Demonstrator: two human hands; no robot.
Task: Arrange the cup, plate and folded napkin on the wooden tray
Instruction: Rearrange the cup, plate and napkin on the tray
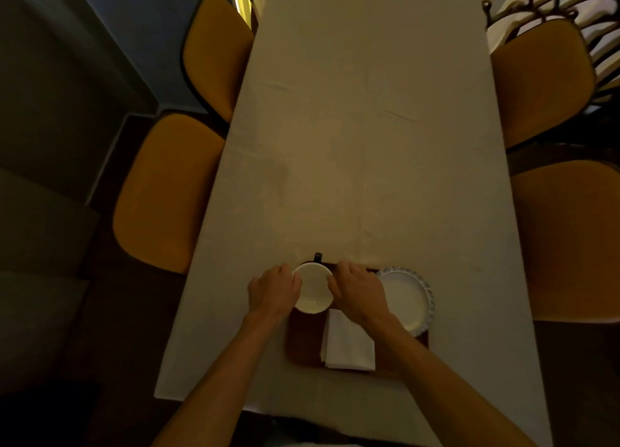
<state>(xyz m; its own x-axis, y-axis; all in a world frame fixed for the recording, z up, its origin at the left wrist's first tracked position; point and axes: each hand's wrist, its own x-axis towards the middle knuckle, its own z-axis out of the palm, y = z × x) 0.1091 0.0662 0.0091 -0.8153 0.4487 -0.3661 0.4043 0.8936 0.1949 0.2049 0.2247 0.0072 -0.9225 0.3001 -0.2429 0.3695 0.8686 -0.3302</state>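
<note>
A white cup (313,289) with a dark handle pointing away from me sits at the far left of the dark wooden tray (303,342). My left hand (273,290) curls against the cup's left side and my right hand (357,290) against its right side, so both grip it. A white plate (411,300) with a scalloped rim rests on the tray's right part, partly under my right wrist. A folded white napkin (349,344) lies on the tray's near middle.
The tray lies near the front edge of a long table under a pale cloth (362,144). Orange-cushioned chairs (167,191) stand along both long sides. A grey wall is at the left.
</note>
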